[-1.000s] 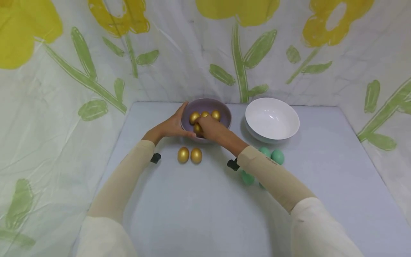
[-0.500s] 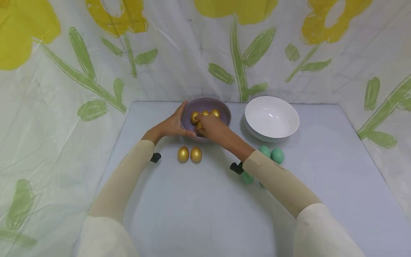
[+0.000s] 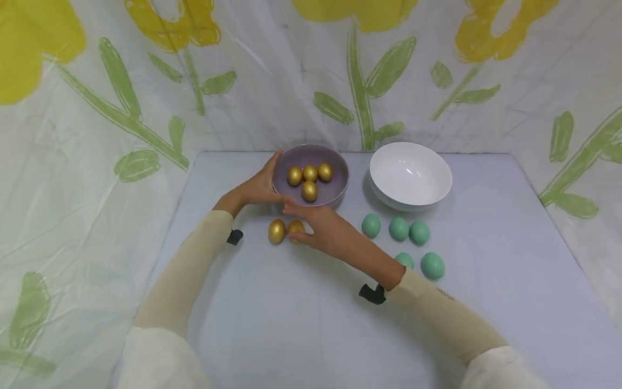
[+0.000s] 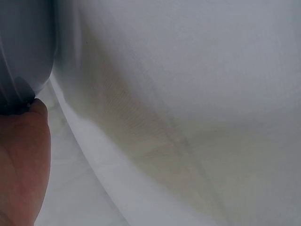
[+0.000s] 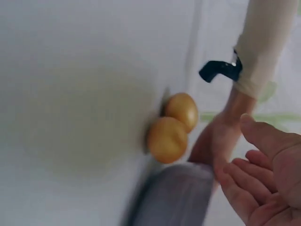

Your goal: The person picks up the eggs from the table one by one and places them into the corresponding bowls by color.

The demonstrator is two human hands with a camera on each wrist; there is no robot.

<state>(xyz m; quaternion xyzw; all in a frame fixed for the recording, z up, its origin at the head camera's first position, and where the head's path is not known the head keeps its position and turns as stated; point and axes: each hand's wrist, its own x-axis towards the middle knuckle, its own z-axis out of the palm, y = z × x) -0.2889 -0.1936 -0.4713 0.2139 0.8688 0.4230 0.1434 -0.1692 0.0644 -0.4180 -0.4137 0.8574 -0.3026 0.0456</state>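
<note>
My left hand holds the side of a purple bowl, thumb along the front and fingers toward the back. Several golden eggs lie inside it. In the left wrist view part of the hand shows against the bowl's wall. My right hand is open just in front of the bowl, thumb and fingers apart. Two more golden eggs sit on the table there, the left one in full view, the right one partly covered by that hand. The right wrist view shows nothing in its palm.
A white bowl stands to the right of the purple one. Several green eggs lie on the table in front of it, one partly behind the right wrist. A flower-printed sheet hangs right behind the table's back edge.
The right hand has let go of a golden egg inside the purple bowl and come out toward the front, over the two eggs on the table. The left hand stays at the bowl.
</note>
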